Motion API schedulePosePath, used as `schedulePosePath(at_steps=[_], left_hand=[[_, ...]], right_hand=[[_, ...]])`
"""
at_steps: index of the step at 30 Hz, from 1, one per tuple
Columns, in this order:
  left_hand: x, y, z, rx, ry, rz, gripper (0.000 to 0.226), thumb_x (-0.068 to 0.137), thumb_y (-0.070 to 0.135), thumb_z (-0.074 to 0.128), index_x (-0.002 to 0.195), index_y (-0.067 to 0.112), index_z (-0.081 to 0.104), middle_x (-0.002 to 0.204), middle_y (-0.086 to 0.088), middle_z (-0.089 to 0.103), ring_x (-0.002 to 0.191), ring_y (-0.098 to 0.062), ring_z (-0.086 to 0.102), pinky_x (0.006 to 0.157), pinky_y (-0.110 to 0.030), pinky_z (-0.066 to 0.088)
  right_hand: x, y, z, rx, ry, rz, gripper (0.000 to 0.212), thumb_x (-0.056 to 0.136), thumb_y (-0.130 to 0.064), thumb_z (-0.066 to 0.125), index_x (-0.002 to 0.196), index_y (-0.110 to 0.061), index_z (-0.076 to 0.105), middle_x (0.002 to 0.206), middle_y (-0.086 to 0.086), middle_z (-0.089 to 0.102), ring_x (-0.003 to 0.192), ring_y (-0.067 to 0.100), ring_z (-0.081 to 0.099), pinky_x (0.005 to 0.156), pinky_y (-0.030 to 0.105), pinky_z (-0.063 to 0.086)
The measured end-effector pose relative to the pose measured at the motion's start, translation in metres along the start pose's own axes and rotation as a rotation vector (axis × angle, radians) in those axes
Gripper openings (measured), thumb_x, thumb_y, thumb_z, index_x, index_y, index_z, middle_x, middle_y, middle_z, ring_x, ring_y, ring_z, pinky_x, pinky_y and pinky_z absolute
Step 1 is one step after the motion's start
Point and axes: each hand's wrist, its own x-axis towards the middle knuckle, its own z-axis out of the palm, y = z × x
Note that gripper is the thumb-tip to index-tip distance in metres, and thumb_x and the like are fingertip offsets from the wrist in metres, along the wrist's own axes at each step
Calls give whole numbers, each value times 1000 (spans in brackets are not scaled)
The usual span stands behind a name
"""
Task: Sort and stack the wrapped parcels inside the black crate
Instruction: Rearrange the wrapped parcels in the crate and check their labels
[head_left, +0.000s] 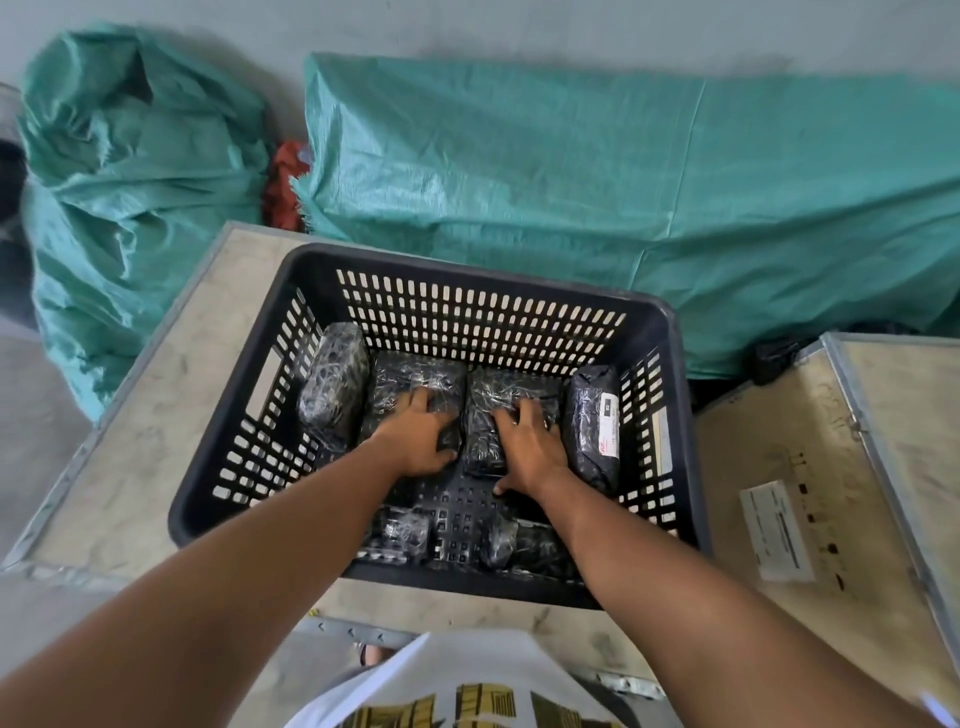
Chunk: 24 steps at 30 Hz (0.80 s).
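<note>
A black slotted crate (670, 415) stands on a wooden case. Along its far side lie several parcels wrapped in shiny black film. My left hand (415, 434) grips the second parcel from the left (415, 376). My right hand (530, 447) grips the one beside it (498, 389). A greyer parcel (335, 384) leans on the left wall. Another parcel with a white label (595, 426) leans on the right wall. Two more parcels (402, 530) (524, 543) lie at the near side, partly hidden by my arms.
The wooden case (156, 415) has metal edging. A second wooden case (810, 467) with a white label stands at the right. Green woven sacks (623, 182) (130, 182) lie behind on the grey floor, with a red bundle (283, 182) between them.
</note>
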Motion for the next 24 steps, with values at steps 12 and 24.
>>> schedulePosePath(at_steps=[12, 24], left_hand=[[-1, -4, -6, -180, 61, 22, 118, 76, 35, 88, 163, 26, 9, 164, -14, 28, 148, -35, 30, 119, -54, 33], [-14, 13, -32, -348, 187, 426, 116, 96, 41, 65, 146, 47, -40, 172, -6, -7, 158, -32, 8, 123, -61, 21]], right_hand=[[-1, 22, -51, 403, 79, -81, 77, 67, -50, 84, 137, -26, 65, 112, -8, 75, 89, 11, 71, 82, 28, 59], [-12, 58, -83, 1224, -13, 40, 14, 62, -38, 73, 66, -26, 80, 75, 0, 78, 71, 17, 73, 64, 28, 55]])
